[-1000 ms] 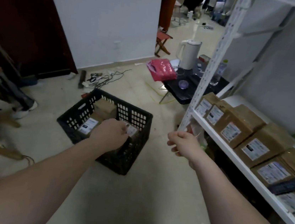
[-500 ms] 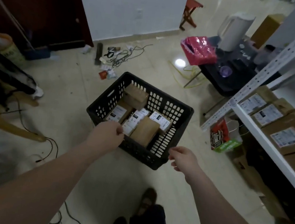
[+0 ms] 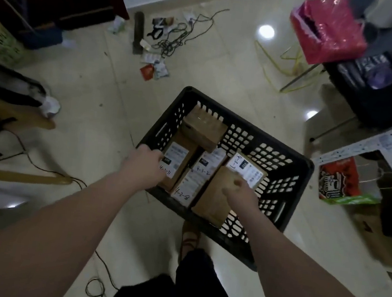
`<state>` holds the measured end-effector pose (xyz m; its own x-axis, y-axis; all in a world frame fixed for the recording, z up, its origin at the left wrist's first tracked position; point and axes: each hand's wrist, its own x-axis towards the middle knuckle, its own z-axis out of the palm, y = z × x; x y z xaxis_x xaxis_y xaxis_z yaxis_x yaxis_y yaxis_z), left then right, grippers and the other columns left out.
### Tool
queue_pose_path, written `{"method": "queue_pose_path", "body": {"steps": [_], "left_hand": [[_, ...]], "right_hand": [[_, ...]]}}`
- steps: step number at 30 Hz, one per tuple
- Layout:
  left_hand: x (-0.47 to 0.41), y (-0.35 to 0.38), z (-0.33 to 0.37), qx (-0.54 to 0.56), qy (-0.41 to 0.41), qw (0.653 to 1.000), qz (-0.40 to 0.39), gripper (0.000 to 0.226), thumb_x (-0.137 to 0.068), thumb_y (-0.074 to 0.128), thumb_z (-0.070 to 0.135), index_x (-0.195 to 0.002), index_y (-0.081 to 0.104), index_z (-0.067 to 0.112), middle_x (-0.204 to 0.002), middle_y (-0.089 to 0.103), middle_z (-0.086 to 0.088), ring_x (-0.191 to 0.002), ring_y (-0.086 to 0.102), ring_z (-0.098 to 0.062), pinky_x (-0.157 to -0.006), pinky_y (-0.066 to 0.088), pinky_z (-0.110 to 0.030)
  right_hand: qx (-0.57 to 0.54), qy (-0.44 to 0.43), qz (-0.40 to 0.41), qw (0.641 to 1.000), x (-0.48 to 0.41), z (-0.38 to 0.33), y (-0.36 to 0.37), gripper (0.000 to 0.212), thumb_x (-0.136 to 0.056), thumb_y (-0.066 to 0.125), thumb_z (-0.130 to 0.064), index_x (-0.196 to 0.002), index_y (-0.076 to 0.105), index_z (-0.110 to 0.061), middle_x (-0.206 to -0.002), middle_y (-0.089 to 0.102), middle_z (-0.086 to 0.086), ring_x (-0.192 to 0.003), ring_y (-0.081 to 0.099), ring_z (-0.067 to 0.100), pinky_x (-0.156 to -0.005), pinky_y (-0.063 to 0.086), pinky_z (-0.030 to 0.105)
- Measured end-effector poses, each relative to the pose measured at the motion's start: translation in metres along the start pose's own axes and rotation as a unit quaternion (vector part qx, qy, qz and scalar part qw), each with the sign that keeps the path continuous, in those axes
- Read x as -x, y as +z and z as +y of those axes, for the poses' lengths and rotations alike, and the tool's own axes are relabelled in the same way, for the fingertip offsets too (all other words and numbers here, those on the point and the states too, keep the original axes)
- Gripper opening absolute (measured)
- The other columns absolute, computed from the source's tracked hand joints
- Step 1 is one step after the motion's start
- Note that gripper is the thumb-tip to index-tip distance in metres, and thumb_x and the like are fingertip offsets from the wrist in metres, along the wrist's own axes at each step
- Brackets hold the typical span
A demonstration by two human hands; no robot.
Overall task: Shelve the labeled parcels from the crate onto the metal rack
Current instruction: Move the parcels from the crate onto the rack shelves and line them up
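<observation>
Both hands (image 3: 147,164) now over crate's (image 3: 292,182) six parcels (image 3: 203,127)

Single view only, head-worn wide-angle camera. Looks steeply down and forward from standing height, over both forearms. Black crate (image 3: 282,183) on floor sits centre frame, near. Own shoe (image 3: 190,240) and dark trousers at bottom edge. White rack corner (image 3: 373,145) clipped at right edge. Edges bowed by lens.

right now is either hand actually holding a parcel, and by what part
Neither clearly. The left hand rests on the near end of a labeled parcel in the crate. The right hand lies on the plain brown parcel; any grip is hidden.
</observation>
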<state>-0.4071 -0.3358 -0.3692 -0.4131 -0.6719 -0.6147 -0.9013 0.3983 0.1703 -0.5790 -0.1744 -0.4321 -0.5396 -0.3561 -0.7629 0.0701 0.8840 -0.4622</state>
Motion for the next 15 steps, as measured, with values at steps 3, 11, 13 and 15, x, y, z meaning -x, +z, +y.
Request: {"method": "queue_pose_path", "body": {"steps": [3, 11, 13, 15], "left_hand": [[-0.045, -0.014, -0.009, -0.048, -0.001, 0.999, 0.023, 0.047, -0.090, 0.053, 0.034, -0.134, 0.048, 0.018, -0.131, 0.045, -0.014, -0.120, 0.043, -0.033, -0.098, 0.042, -0.041], [-0.151, -0.005, -0.016, -0.102, 0.058, 0.993, -0.001, 0.070, -0.088, 0.060, 0.025, -0.146, 0.022, 0.019, -0.153, 0.013, -0.018, -0.136, 0.023, -0.035, -0.107, 0.030, -0.047], [-0.171, -0.001, -0.016, -0.106, 0.069, 0.992, -0.013, 0.079, -0.088, 0.060, 0.021, -0.150, 0.011, 0.020, -0.155, 0.010, -0.017, -0.135, 0.027, -0.034, -0.104, 0.035, -0.045], [-0.184, 0.005, -0.017, -0.124, 0.082, 0.989, -0.012, 0.084, -0.087, 0.061, 0.015, -0.151, 0.007, 0.019, -0.153, 0.014, -0.016, -0.129, 0.036, -0.031, -0.097, 0.041, -0.041]], "right_hand": [[0.091, -0.055, 0.012, 0.994, -0.036, -0.040, 0.007, 0.049, -0.094, 0.057, -0.024, -0.140, 0.046, -0.012, -0.123, 0.058, 0.011, -0.100, 0.055, 0.023, -0.074, 0.047, 0.031], [0.210, -0.103, 0.034, 0.972, -0.131, -0.109, 0.030, 0.065, -0.085, 0.064, -0.042, -0.140, 0.045, -0.013, -0.131, 0.049, 0.017, -0.123, 0.043, 0.035, -0.098, 0.044, 0.042], [0.234, -0.101, 0.056, 0.965, -0.151, -0.120, 0.038, 0.068, -0.083, 0.064, -0.044, -0.140, 0.044, -0.014, -0.134, 0.046, 0.016, -0.127, 0.038, 0.036, -0.101, 0.041, 0.044], [0.257, -0.103, 0.070, 0.958, -0.166, -0.127, 0.047, 0.068, -0.084, 0.065, -0.040, -0.142, 0.041, -0.012, -0.136, 0.042, 0.017, -0.130, 0.035, 0.036, -0.104, 0.038, 0.045]]}}
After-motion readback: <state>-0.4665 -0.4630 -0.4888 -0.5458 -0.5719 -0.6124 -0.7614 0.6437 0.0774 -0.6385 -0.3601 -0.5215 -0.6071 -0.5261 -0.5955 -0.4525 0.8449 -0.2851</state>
